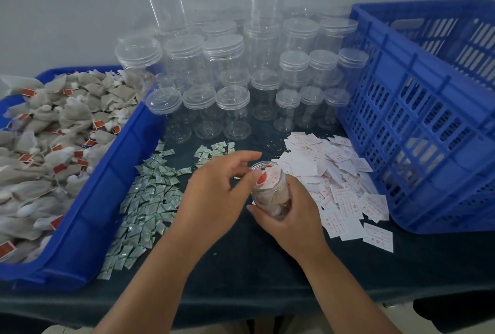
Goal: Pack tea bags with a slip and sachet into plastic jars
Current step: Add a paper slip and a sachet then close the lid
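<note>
My right hand (pixel 290 214) grips a small clear plastic jar (pixel 269 189) at the table's middle, tilted with its open mouth up and away. Tea bags and a white slip with a red mark show inside it. My left hand (pixel 217 194) hovers at the jar's mouth with thumb and fingers bent toward the rim; whether it pinches anything I cannot tell. A blue tray (pixel 107 186) at the left holds a heap of tea bags (pixel 40 146). Green-and-white sachets (pixel 144 199) lie scattered left of the hands. White slips (pixel 337 181) lie piled at the right.
Many empty clear lidded jars (pixel 233 103) stand in rows and stacks at the back of the dark table (pixel 254 274). A tall blue slatted crate (pixel 434 124) fills the right side. A second small cluster of sachets (pixel 214 150) lies beyond my left hand.
</note>
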The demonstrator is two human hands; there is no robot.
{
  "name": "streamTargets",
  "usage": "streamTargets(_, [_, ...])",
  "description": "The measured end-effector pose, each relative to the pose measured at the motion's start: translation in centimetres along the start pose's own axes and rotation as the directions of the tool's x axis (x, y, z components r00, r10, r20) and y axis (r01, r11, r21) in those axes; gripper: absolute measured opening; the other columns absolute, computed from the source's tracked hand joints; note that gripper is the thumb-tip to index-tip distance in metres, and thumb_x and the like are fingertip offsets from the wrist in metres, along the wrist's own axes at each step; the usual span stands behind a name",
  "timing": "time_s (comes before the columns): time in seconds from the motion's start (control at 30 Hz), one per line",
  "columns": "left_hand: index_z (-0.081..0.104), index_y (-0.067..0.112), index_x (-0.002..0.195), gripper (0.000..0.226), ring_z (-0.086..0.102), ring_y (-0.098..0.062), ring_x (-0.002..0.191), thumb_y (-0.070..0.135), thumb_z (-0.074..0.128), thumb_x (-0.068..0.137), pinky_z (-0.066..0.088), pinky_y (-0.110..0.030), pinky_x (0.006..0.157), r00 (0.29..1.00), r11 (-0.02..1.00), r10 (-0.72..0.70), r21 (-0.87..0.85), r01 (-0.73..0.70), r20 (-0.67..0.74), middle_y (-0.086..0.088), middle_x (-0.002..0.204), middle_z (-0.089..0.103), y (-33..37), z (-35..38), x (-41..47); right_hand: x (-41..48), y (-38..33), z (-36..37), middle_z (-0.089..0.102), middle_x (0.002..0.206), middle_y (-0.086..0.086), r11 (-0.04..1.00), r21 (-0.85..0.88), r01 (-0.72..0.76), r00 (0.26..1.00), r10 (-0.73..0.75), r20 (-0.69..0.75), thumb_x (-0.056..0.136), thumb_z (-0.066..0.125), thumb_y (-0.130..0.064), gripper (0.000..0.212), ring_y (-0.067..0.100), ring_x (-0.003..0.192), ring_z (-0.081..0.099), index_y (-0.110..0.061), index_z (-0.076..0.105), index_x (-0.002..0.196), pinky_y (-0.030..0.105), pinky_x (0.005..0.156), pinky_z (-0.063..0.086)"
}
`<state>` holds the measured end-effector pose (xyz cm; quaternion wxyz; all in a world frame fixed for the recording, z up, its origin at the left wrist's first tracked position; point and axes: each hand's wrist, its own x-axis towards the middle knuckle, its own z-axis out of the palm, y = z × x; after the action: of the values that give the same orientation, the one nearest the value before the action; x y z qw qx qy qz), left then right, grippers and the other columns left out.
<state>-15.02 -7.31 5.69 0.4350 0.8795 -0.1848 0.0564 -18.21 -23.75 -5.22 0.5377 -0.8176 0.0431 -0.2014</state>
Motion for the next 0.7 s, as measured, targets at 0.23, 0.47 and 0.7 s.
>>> streamTargets(0.23, [0.081, 0.035, 0.096, 0.021, 0.057, -0.002, 0.107, 0.050, 0.067, 0.094, 0.049, -0.032, 0.095, 0.979, 0.981, 0.139, 0.156, -0.115, -0.151, 0.025, 0.098, 0.070, 0.5, 0.9, -0.6, 0.0, 0.0, 0.0, 0.073, 0.110, -0.013, 0.999, 0.033, -0.005, 1.000, 0.005, 0.008, 0.074, 0.088, -0.057, 0.059, 0.015, 0.100, 0.072, -0.034, 0.064, 0.123, 0.047, 0.081, 0.061])
streamTargets(0.47, [0.083, 0.030, 0.101, 0.043, 0.058, -0.015, 0.109, 0.062, 0.054, 0.095, 0.029, -0.030, 0.101, 0.933, 0.820, 0.356, 0.466, -0.334, 0.042, 0.020, 0.108, 0.072, -0.2, 1.4, -1.6, -0.1, 0.1, 0.0, 0.069, 0.104, -0.016, 0.998, -0.033, 0.053, 0.999, -0.053, 0.002, 0.078, 0.089, -0.045, 0.052, 0.012, 0.094, 0.068, -0.028, 0.065, 0.120, 0.039, 0.076, 0.060])
streamTargets(0.7, [0.076, 0.036, 0.112, 0.047, 0.047, -0.004, 0.120, 0.067, 0.044, 0.098, 0.024, -0.027, 0.104, 0.970, 0.864, 0.213, 0.441, -0.242, 0.116, 0.024, 0.108, 0.070, -0.4, 0.4, -0.9, 0.0, -0.2, -0.2, 0.072, 0.101, -0.014, 1.000, 0.006, 0.017, 0.998, -0.017, 0.058, 0.076, 0.084, -0.057, 0.044, 0.014, 0.091, 0.070, -0.037, 0.065, 0.110, 0.035, 0.074, 0.060])
